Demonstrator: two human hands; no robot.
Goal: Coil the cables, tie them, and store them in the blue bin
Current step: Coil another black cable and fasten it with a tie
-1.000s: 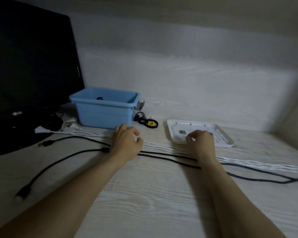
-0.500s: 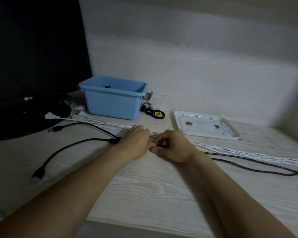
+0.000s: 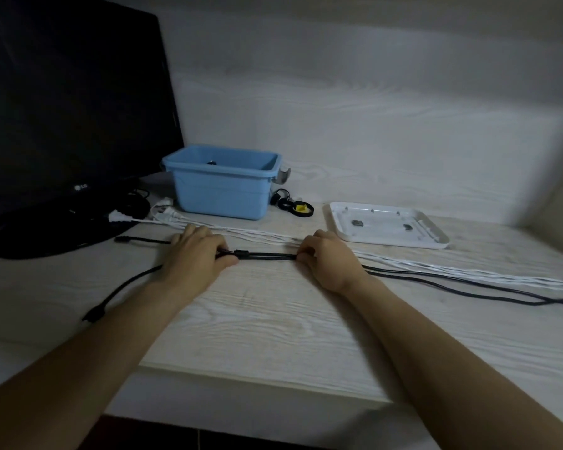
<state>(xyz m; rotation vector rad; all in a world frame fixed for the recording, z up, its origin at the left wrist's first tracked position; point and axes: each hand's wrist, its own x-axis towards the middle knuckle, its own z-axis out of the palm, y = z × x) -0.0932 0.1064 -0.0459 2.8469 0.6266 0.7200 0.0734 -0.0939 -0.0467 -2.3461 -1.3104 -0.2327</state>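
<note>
Pale wood desk [image 3: 273, 319]; your left hand [image 3: 195, 258] and right hand [image 3: 329, 261] pinch black cable [image 3: 264, 254] doubled between them; coiling barely begun; tying, blue bin [image 3: 221, 190] remain

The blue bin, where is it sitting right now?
In the head view the blue bin stands at the back of the desk, left of centre, beside the black monitor and left of the white tray.

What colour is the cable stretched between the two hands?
Black: the cable is seen best, and only, in the head view.
</note>
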